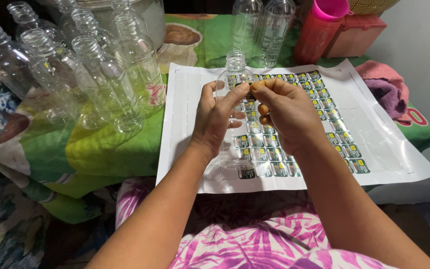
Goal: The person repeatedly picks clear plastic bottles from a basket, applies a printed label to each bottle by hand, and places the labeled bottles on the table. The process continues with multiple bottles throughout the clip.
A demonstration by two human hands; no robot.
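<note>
The left hand (214,115) is gripping a clear bottle (235,67) over the sticker sheet (374,144). The right hand (287,112) is pinching a sticker (250,90) against it.

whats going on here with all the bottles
A person holds a clear plastic bottle upright in the left hand, while the right hand pinches a small sticker against its side. Below lies a partly used sticker sheet. More empty bottles stand on the left.
</note>
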